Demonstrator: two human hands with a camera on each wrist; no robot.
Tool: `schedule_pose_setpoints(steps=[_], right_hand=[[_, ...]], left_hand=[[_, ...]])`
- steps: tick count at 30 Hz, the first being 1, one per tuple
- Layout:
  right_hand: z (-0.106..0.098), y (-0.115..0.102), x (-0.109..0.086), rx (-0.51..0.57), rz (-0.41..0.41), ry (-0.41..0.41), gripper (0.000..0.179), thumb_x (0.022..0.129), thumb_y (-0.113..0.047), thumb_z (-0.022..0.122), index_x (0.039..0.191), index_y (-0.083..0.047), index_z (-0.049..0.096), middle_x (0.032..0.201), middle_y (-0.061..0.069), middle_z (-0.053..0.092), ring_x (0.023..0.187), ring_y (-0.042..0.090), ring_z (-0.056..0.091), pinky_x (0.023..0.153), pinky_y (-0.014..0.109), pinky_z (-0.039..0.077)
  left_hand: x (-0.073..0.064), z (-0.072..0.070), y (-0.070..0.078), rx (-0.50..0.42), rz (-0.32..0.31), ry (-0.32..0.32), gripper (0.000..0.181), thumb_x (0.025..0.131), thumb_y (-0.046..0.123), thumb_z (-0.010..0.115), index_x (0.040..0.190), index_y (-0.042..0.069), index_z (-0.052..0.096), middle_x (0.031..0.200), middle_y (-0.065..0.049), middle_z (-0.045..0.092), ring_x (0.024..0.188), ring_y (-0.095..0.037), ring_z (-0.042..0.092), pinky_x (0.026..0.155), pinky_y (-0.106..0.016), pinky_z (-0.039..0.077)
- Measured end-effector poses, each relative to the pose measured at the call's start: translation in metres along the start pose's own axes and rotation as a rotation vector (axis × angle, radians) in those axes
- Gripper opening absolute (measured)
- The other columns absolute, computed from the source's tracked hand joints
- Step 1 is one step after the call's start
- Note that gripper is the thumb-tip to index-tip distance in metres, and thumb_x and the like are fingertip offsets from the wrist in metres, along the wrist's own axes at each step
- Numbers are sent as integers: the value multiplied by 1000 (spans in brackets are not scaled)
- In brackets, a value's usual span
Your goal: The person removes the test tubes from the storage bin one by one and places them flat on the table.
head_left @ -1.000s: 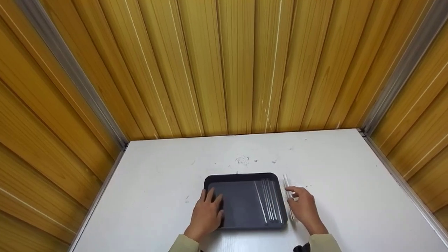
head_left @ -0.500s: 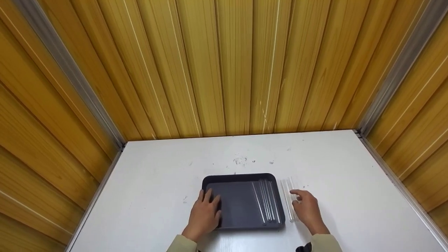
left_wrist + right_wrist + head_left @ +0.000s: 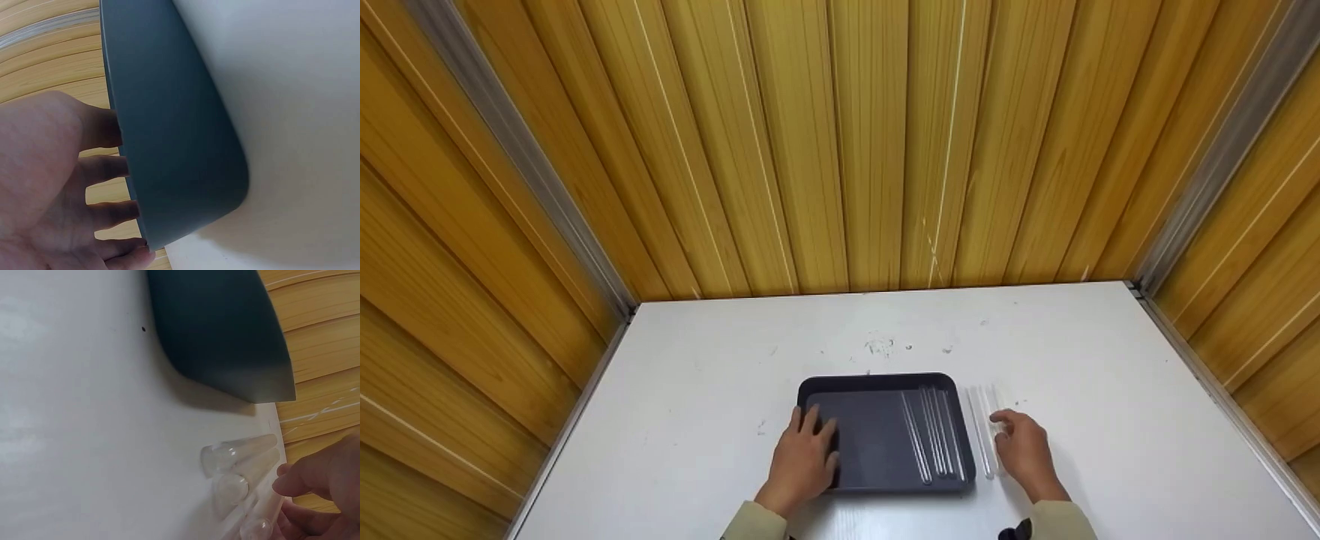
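A dark rectangular tray (image 3: 870, 442) lies on the white table, with several clear test tubes (image 3: 936, 435) side by side in its right part. My left hand (image 3: 801, 459) rests over the tray's left rim, fingers spread and reaching inside; the left wrist view shows them passing behind the tray wall (image 3: 174, 135). To the right of the tray, loose test tubes (image 3: 981, 435) lie roughly parallel, their rounded ends (image 3: 233, 486) plain in the right wrist view. My right hand (image 3: 1024, 450) pinches the outermost test tube (image 3: 260, 523) between thumb and fingers, close over the table.
Wood-patterned panels (image 3: 870, 150) rise behind the white table (image 3: 697, 375) and along both sides, joined by metal corner posts (image 3: 1200, 180). Small dark marks (image 3: 879, 345) dot the tabletop beyond the tray.
My right hand has shifted a little to the right, away from the tray. The test tubes beside the tray, bunched before, now lie spread apart. The left hand stays at the rim.
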State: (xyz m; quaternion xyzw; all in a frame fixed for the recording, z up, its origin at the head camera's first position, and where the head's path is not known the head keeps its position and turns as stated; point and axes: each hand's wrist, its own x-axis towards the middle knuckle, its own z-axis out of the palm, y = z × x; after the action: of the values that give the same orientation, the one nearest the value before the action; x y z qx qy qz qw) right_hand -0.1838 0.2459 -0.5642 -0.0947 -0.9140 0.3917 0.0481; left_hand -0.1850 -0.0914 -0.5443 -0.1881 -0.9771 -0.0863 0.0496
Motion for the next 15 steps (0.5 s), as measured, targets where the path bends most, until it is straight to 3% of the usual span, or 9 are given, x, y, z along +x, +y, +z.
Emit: schedule_pose_setpoints(steps=[4,9,15], right_hand=[[1,-1,0,7,1,-12,28,86,7,52,112,5,65,103,27,63,93,32,61,73,42,51],[1,-2,-2,14,15,-11,25,88,5,53,111,5,64,109,28,62,99,36,61,80,47,52],[4,-4,-4,23,-4,82,22,91,3,54,111,4,64,113,27,61,103,38,61,84,49,52]], left_hand=[[-1,-1,1,5,-4,1,46,89,29,65,131,9,60,141,-22,49,131,-51,43,99,-53,47],[-3,-1,1,0,-3,12,46,89,28,66,130,9,61,141,-22,49,130,-51,43,99,-53,47],[-2,-1,2,28,-4,23,46,89,29,66,130,9,61,141,-22,50,130,-50,45,99,-51,48]])
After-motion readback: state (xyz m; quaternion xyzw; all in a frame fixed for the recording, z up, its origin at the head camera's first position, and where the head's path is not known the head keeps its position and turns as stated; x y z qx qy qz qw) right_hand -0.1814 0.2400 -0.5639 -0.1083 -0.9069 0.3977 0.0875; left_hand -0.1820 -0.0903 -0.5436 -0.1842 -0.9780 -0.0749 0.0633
